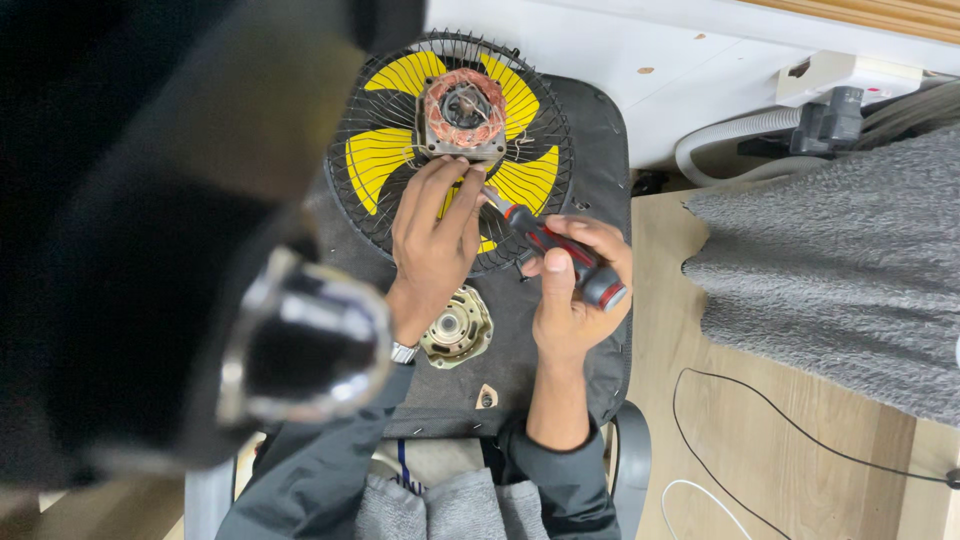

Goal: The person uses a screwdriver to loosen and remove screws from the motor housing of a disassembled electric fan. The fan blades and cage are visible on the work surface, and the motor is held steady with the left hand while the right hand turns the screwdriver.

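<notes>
Nearest the camera, a blurred dark shape with a shiny metal ring [305, 345] filled the left half of the frame; what it was could not be told. Below centre, grey sleeves [330, 480] led up to both hands over a dark seat pad [590, 130] on a chair.

At centre, the right hand [575, 290] was closed around a screwdriver [560, 250] with a red and black handle, its shaft slanting up and left toward the motor. The left hand [432, 235], a watch [403, 352] at its wrist, lay narrow on the wire fan guard [350, 200], fingertips pinched at the motor's lower edge where the screwdriver tip met it; whether they held a screw was hidden.

Just below the left wrist, a brass-coloured motor cover [458, 328] lay loose on the pad, apart from the motor. Above the hands, the motor [463, 108] sat in the upper middle of the frame with its copper windings bare, over the yellow blades [385, 155].

So the job looked partway through: the cover was off and the windings exposed, while the motor frame, blades and guard were together yet, with the lower fastening being worked.

Farther right lay a wooden floor [780, 440], a thin black cable [760, 400], a grey rug [850, 270], and a grey hose [730, 135] by the white wall at the upper right.
</notes>
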